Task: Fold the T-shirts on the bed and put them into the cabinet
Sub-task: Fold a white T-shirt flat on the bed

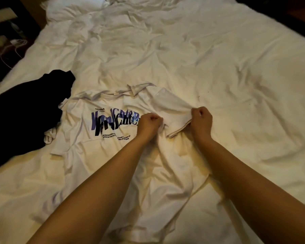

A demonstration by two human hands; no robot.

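Though fingers hidden, both hands seemingly clenched on white T-shirt sleeve, fingertips unseen.

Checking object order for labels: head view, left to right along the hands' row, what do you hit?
Crumpled black garment → blue-and-black printed lettering on the white T-shirt → left hand gripping the shirt fabric → folded white sleeve → right hand gripping the sleeve → bare wrinkled white bed sheet.
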